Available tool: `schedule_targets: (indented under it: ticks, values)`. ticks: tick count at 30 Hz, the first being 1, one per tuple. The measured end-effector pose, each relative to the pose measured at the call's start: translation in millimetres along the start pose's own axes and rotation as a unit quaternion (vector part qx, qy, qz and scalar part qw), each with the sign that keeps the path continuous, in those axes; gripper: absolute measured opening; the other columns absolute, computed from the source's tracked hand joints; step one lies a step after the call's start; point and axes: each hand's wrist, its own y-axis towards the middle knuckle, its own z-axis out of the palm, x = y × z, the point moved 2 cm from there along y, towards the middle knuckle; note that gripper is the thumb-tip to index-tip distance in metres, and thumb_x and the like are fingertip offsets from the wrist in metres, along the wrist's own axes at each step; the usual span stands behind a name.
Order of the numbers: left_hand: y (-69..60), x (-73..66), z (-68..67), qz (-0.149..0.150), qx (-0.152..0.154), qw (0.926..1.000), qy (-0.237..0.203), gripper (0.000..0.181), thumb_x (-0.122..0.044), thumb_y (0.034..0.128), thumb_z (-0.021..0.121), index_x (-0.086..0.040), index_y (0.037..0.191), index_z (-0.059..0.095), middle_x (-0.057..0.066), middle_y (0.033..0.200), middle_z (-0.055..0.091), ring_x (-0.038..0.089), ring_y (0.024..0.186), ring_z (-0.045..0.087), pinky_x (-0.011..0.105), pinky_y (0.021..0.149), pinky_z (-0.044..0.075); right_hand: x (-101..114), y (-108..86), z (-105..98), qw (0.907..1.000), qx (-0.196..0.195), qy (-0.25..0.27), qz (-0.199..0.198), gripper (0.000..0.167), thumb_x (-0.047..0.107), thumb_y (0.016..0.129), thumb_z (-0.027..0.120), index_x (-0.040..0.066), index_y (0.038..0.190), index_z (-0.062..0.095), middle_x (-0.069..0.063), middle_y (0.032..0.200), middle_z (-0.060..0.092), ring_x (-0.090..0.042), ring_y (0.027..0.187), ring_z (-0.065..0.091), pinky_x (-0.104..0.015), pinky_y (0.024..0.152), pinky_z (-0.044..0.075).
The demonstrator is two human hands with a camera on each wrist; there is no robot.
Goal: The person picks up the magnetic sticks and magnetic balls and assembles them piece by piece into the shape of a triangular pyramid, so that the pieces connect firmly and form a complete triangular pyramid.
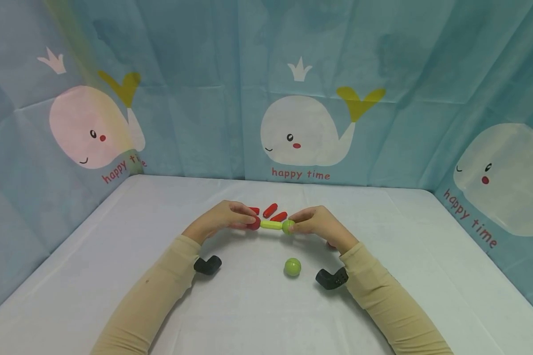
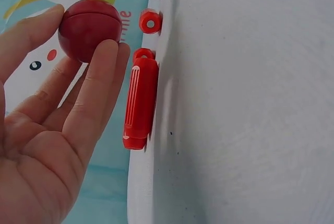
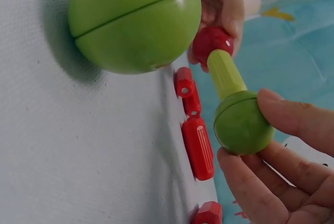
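My left hand [image 1: 225, 217] pinches a red ball [image 1: 253, 223] between thumb and fingertips; the left wrist view shows the same red ball [image 2: 90, 30] with the hand [image 2: 57, 125] beneath it. A yellow-green rod [image 1: 271, 225] joins that ball to a green ball [image 1: 288, 227], which my right hand [image 1: 316, 222] pinches. In the right wrist view, thumb and fingers of the right hand [image 3: 292, 166] hold the green ball [image 3: 244, 123], and the rod [image 3: 226, 73] runs from it to the red ball [image 3: 213, 44]. The joined piece appears raised off the table.
Several red rods [image 1: 270, 210] lie behind the joined piece on the white table [image 1: 257, 315]. A loose green ball [image 1: 292, 267] rests nearer the front. Part of a red object [image 1: 331, 245] shows beneath the right wrist. Black wrist devices [image 1: 208, 265] jut inward from both sleeves.
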Motion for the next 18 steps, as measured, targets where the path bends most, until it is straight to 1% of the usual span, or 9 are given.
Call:
schedule_targets:
  ticks: [5,10,13,18]
  values:
    - [0.4,0.9,1.3,0.002,0.0,1.0,0.006,0.032,-0.03,0.0881,0.075,-0.015,0.116,0.071,0.007,0.128,0.064,0.023,0.118,0.058,0.041,0.103,0.051,-1.0,0.5,1.3,0.9998,0.01,-0.013,0.007,0.036,0.032,0.08,0.081,0.024,0.114,0.075,0.002,0.119,0.072,-0.019,0.109,0.062,-0.042,0.095,0.048]
    - [1.0,1.1,2.5,0.002,-0.002,1.0,0.004,0.031,-0.029,0.0874,0.075,-0.014,0.115,0.072,0.008,0.129,0.062,0.024,0.117,0.059,0.038,0.099,0.054,-2.1,1.7,1.9,0.9996,0.02,-0.019,0.01,0.034,0.032,0.08,0.081,0.024,0.112,0.075,0.003,0.116,0.073,-0.019,0.109,0.061,-0.04,0.094,0.047]
    - [1.3,0.7,3.4,-0.003,-0.005,0.9999,0.016,0.03,-0.029,0.0869,0.076,-0.015,0.113,0.072,0.007,0.127,0.063,0.023,0.116,0.058,0.036,0.097,0.054,-3.3,2.9,1.7,0.9994,0.022,-0.026,0.004,0.034,0.031,0.079,0.082,0.023,0.111,0.076,0.003,0.115,0.073,-0.019,0.108,0.061,-0.038,0.092,0.048]
    - [1.5,0.9,6.1,-0.016,0.0,0.9989,0.044,0.026,-0.026,0.0868,0.076,-0.015,0.11,0.073,0.005,0.122,0.065,0.023,0.116,0.058,0.035,0.095,0.055,-5.7,4.9,2.4,0.9991,0.025,-0.033,-0.002,0.033,0.029,0.078,0.084,0.019,0.109,0.077,0.001,0.114,0.073,-0.018,0.106,0.062,-0.036,0.091,0.05]
